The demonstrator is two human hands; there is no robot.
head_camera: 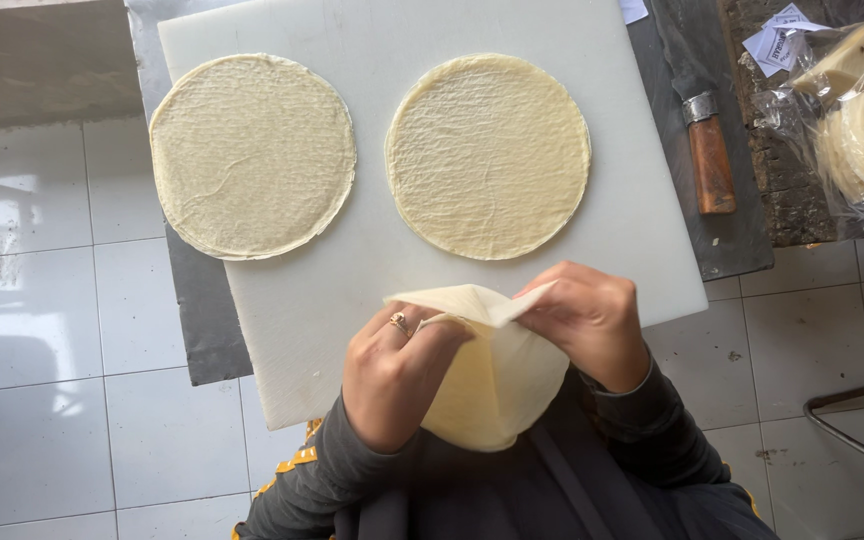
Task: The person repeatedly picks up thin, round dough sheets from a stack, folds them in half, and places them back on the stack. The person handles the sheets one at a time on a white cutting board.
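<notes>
Knife (704,130): blade runs off the top edge, only the brown handle and metal collar fully seen. Bag (852,130) of wrappers cut by the right edge; count inside unreadable through the creased plastic. Paper slips (777,42): print too small to read. Stack (497,375) held near the body: lower part hidden behind the left hand (392,375); right hand (592,320) covers its upper right corner. Board (372,300): top edge out of frame.

Matt plastic cutting board (642,230), wooden knife handle (712,165), glossy floor tiles (42,300).
</notes>
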